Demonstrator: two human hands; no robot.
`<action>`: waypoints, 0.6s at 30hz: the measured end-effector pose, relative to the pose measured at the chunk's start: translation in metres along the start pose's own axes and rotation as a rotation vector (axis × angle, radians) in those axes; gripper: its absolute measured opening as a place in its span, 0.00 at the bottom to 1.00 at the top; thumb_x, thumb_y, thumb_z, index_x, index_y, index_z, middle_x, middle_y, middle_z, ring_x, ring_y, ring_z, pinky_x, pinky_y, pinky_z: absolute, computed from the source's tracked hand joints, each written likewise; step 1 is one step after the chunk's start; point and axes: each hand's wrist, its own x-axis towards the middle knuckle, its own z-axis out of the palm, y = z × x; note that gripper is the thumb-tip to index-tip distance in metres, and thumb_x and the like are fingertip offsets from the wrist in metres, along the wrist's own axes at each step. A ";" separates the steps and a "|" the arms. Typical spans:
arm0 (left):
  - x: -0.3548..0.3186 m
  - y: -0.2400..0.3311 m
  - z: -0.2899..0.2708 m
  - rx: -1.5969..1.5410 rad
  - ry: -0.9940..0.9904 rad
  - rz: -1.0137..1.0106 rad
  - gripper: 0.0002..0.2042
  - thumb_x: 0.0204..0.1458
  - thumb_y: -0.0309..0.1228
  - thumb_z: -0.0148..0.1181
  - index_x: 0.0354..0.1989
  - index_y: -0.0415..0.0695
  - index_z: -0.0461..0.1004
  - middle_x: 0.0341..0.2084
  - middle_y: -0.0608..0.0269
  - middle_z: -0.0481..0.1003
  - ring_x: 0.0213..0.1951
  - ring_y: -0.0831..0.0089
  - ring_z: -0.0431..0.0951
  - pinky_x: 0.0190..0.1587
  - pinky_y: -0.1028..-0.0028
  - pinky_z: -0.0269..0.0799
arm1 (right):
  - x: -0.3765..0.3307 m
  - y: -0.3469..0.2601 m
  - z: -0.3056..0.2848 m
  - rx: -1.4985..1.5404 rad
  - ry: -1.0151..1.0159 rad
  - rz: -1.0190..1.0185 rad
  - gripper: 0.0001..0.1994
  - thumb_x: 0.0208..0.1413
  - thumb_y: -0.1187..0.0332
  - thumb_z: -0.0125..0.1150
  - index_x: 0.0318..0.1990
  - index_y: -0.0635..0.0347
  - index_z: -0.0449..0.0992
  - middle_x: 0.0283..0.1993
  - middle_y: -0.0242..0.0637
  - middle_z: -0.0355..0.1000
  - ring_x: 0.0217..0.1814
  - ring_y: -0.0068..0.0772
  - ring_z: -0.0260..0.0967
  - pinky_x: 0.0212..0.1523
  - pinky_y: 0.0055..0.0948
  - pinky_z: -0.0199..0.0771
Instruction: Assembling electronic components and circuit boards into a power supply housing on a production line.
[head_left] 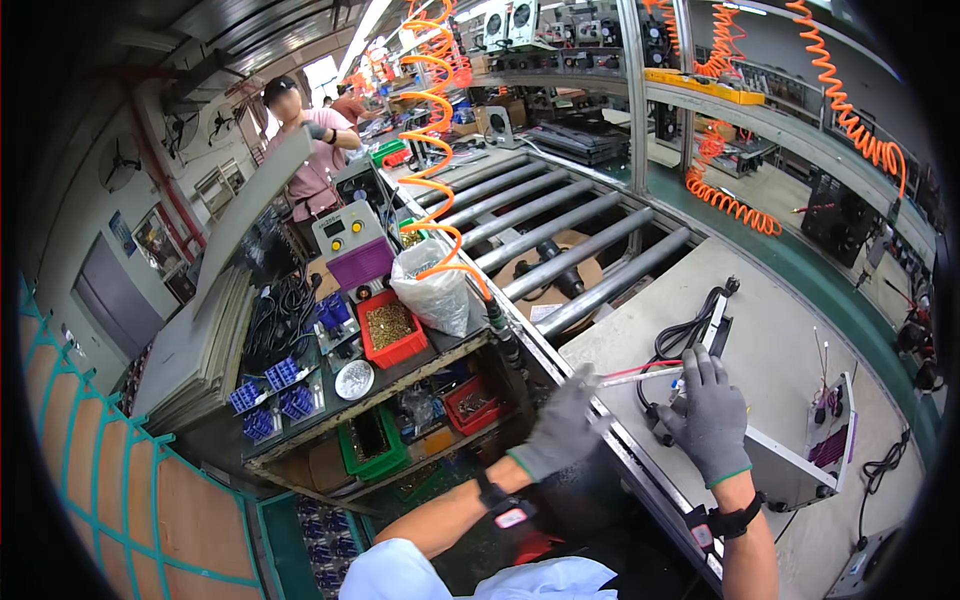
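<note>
Head view: left hand (563,428), blurred, hovered by the surface (775,335)'s left edge near red wire (640,370), grip unclear; right hand (708,420) covered the wire's end, perhaps steadying it, grip unclear; red bin (402,351) sat farther off, presumably for reach.

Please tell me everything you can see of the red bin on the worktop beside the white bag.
The red bin is open-topped and roughly rectangular, and looks like plastic. It stands upright on the dark worktop, holding many small brass-coloured pieces, too small to identify surely. The whitish bag is close on its right; whether they touch is unclear. Neither the left hand nor the right hand touches it.
</note>
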 end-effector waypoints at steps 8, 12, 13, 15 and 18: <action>0.002 -0.196 -0.183 0.472 0.109 -0.417 0.10 0.54 0.32 0.56 0.39 0.41 0.79 0.37 0.46 0.79 0.42 0.47 0.78 0.47 0.55 0.74 | -0.016 0.003 -0.013 0.054 0.237 -0.086 0.43 0.42 0.57 0.74 0.65 0.64 0.62 0.67 0.51 0.62 0.65 0.53 0.63 0.58 0.45 0.69; 0.024 -0.273 -0.232 0.505 -0.352 -0.565 0.14 0.52 0.39 0.60 0.42 0.44 0.82 0.44 0.48 0.80 0.47 0.50 0.79 0.51 0.58 0.74 | -0.076 0.013 -0.029 0.218 0.304 0.003 0.34 0.44 0.67 0.70 0.61 0.65 0.66 0.63 0.53 0.65 0.63 0.57 0.63 0.62 0.48 0.65; 0.028 -0.285 -0.235 0.495 -0.342 -0.544 0.14 0.52 0.39 0.60 0.42 0.44 0.82 0.44 0.48 0.80 0.47 0.50 0.79 0.51 0.58 0.74 | -0.097 0.019 -0.032 0.210 0.297 0.058 0.32 0.44 0.69 0.69 0.60 0.65 0.67 0.62 0.53 0.65 0.63 0.58 0.63 0.63 0.49 0.64; 0.037 -0.303 -0.233 0.453 -0.546 -0.540 0.18 0.50 0.43 0.63 0.44 0.45 0.82 0.45 0.50 0.80 0.49 0.52 0.79 0.53 0.61 0.74 | -0.143 0.038 -0.042 0.196 0.243 0.142 0.30 0.44 0.73 0.67 0.59 0.65 0.69 0.61 0.54 0.66 0.62 0.61 0.63 0.63 0.49 0.64; 0.044 -0.317 -0.227 0.537 -0.649 -0.507 0.17 0.48 0.42 0.63 0.42 0.45 0.83 0.43 0.51 0.81 0.47 0.53 0.81 0.51 0.60 0.75 | -0.216 0.070 -0.060 -0.019 0.291 0.258 0.25 0.47 0.74 0.66 0.56 0.66 0.72 0.56 0.47 0.72 0.56 0.47 0.70 0.57 0.39 0.70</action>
